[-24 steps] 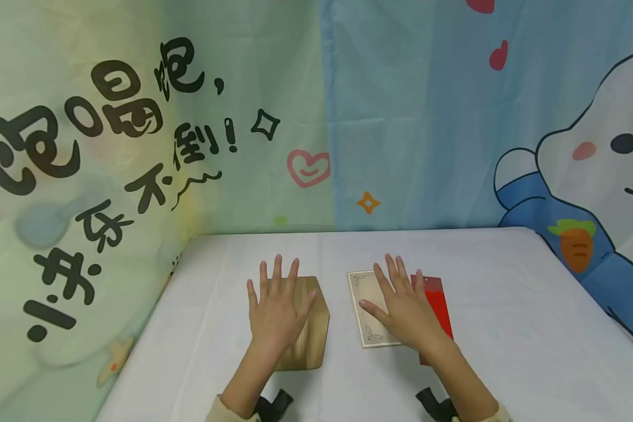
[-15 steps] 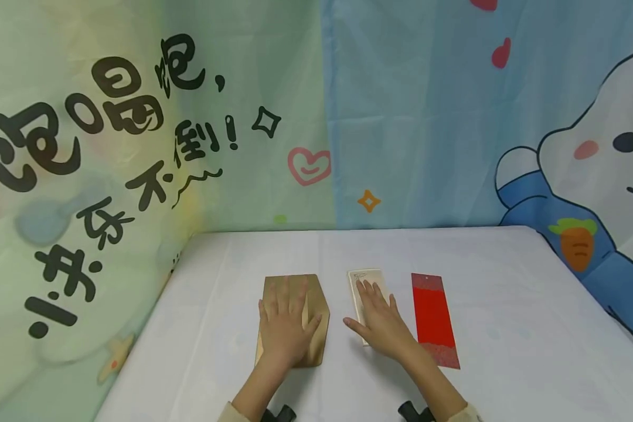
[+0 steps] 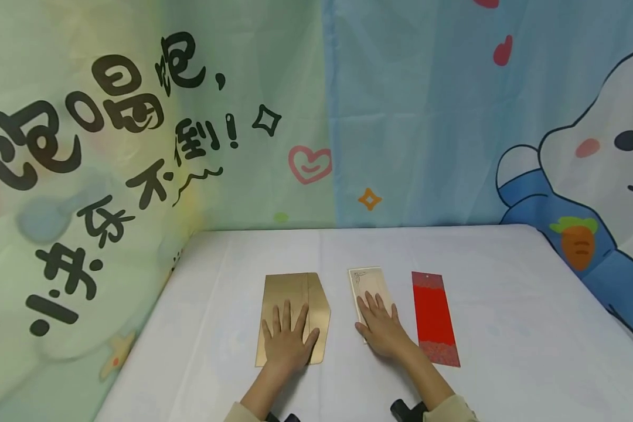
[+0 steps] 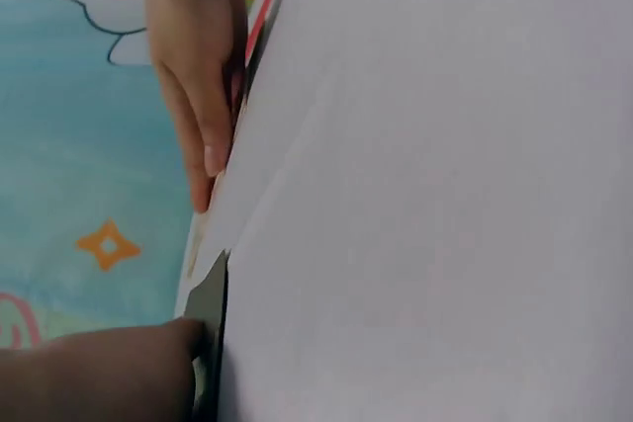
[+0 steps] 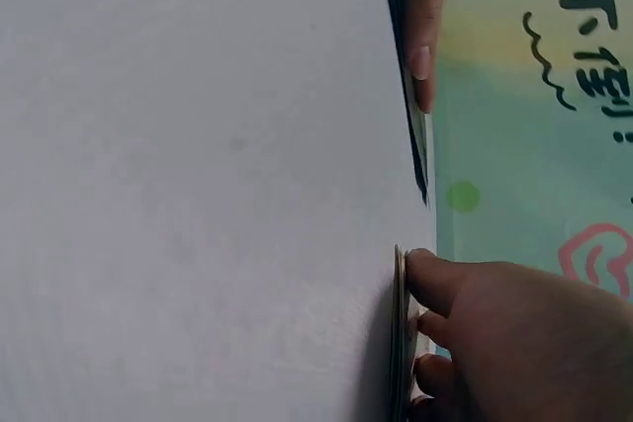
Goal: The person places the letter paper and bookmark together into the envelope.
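My left hand [image 3: 286,346] rests with its fingers spread on a gold-brown flat piece [image 3: 287,287], folded like an envelope with a slanted flap edge on its right. To its right, my right hand [image 3: 384,331] lies with straight fingers over a cream card [image 3: 368,280] that has a thin ornamental border; the hand covers its lower part. Seen edge-on in the right wrist view, the cream card [image 5: 399,343] looks like several layers, with the thumb [image 5: 427,269] at its top. Both palms face down.
A long red card [image 3: 435,319] with patterned ends and a small hole at its top lies right of the right hand. All three lie on a white-covered table [image 3: 506,305]. A printed curtain [image 3: 401,117] hangs behind the table's far edge.
Both hands have come down from above onto the pieces and drawn back toward the near side. The right hand has moved left, off the red card and onto the cream card.
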`<state>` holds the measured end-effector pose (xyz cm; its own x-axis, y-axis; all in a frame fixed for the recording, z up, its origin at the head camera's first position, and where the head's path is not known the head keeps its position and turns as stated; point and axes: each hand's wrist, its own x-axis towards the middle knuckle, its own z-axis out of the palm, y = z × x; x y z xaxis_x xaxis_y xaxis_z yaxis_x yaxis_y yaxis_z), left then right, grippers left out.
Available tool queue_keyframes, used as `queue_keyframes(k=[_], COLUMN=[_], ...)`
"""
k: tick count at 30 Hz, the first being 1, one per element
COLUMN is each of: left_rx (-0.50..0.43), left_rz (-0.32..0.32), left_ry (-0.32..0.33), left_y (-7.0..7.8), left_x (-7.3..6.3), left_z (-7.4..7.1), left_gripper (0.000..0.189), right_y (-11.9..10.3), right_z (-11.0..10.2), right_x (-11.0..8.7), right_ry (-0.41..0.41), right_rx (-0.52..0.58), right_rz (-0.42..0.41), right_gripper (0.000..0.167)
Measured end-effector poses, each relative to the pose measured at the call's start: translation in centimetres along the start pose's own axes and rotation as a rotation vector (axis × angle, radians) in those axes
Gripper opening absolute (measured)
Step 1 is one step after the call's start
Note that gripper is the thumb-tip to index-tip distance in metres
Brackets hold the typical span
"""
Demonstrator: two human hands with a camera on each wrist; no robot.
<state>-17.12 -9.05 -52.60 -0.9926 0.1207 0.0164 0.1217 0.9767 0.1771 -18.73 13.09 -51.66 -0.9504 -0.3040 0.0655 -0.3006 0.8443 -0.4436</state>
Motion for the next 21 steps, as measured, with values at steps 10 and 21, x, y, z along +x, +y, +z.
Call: queue_keyframes(k=[10, 21], left_rx=[0.011, 0.072], left_rz=[0.014, 0.016], left_ry=[0.019, 0.05], left_y=[2.0, 4.0], left_x=[0.7, 0.9], left_z=[0.8, 1.6], left_gripper=[0.062, 0.063], right_y=[1.4, 2.1], right_z=[-0.4, -1.1], right_x=[-0.4, -1.0], right_ry=[0.028, 0.025], right_rx=[-0.032, -0.024], right_rz=[0.04, 0.084], right_gripper=[0.058, 0.059])
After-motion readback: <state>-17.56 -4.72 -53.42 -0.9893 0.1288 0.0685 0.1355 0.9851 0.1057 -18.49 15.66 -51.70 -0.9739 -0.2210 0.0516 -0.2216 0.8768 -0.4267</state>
